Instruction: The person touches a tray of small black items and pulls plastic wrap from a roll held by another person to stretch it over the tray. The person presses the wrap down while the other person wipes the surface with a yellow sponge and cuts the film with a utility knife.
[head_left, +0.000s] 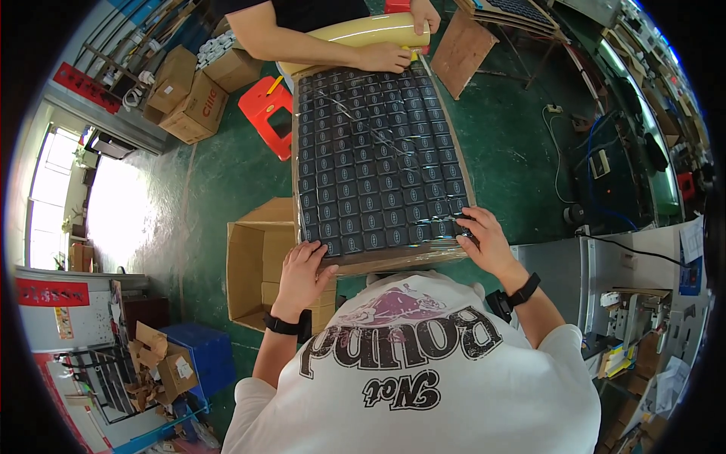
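Note:
A large panel of rows of black square pads, printed with small pale emblems, lies in front of me under shiny clear film. My left hand rests on its near left corner, fingers stretched out and apart. At the near right corner my right hand touches the film with spread fingers. Across the far edge lies a thick yellowish roll. A co-worker's hand is at the far edge by a small yellow tool, and their other hand is on the roll's right end.
An open cardboard box stands left of the panel's near end. A red plastic stool is farther off on the left. A brown board leans at the far right. Cardboard cartons sit at the far left, and a grey cabinet is on the right.

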{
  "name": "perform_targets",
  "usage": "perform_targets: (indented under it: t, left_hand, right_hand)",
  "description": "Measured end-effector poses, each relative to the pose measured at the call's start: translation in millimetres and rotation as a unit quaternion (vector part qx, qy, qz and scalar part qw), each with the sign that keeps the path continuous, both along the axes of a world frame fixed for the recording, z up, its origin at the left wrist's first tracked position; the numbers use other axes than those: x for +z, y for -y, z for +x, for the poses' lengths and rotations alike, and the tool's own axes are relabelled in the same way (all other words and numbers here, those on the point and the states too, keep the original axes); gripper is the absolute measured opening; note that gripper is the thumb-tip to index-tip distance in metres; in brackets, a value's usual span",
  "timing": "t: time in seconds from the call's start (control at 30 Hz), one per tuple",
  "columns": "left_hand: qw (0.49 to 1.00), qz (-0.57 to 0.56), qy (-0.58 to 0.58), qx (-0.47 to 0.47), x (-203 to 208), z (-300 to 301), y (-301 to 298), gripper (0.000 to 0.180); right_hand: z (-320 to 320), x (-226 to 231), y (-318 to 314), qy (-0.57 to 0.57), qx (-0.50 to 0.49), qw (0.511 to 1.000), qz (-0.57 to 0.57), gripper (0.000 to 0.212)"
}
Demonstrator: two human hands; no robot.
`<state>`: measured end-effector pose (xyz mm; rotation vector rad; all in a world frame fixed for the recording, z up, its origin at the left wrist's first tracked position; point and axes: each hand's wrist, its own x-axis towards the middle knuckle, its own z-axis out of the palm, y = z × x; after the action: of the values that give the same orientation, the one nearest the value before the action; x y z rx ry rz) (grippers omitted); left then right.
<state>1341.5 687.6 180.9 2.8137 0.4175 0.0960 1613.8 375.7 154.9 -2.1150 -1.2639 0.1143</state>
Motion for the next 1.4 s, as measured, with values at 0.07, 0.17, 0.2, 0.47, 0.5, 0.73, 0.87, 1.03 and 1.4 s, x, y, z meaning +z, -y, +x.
perform_targets:
  t: [0.07, 0.17, 0.2, 0.47, 0.5, 0.73, 0.87, 1.03, 1.4]
  left_hand:
    - [1.0, 0.004, 0.004, -0.001, 0, 0, 0, 0.047]
    - [1.0, 0.001, 0.003, -0.003, 1, -1, 1, 0.047]
    - [1.0, -0.001, 0.002, -0.003, 1, -1, 1, 0.047]
    - [1.0, -0.001, 0.006, -0.008, 1, 0, 1, 0.046]
    - [1.0, -0.002, 0.004, -0.008, 1, -1, 1, 0.046]
    - [1.0, -0.025, 0.002, -0.012, 10, 1, -2, 0.043]
    - [0.985, -0.168, 0.036, 0.02, 35, 19, -7, 0.04]
    - [0.897, -0.437, -0.051, 0.043, 45, 77, -16, 0.039]
    - [0.672, -0.664, -0.301, 0.13, -16, 124, -53, 0.05]
  right_hand:
    - [1, -1, 0, -0.002, 0.001, 1.0, 0.002, 0.035]
    - [1, -1, 0, -0.002, 0.0, 1.0, 0.002, 0.034]
    - [0, 0, 0, -0.002, 0.0, 1.0, 0.0, 0.034]
    - [-1, -1, 1, -0.008, -0.005, 1.0, -0.002, 0.034]
    - [-1, -1, 1, -0.007, -0.005, 1.0, -0.002, 0.034]
    - [5, 12, 3, 0.022, 0.013, 1.0, -0.012, 0.034]
    - [20, 31, -7, 0.017, 0.018, 1.0, -0.007, 0.032]
    - [39, 53, -65, -0.302, 0.056, 0.947, -0.097, 0.031]
    - [64, 1, -117, -0.662, 0.108, 0.684, -0.286, 0.04]
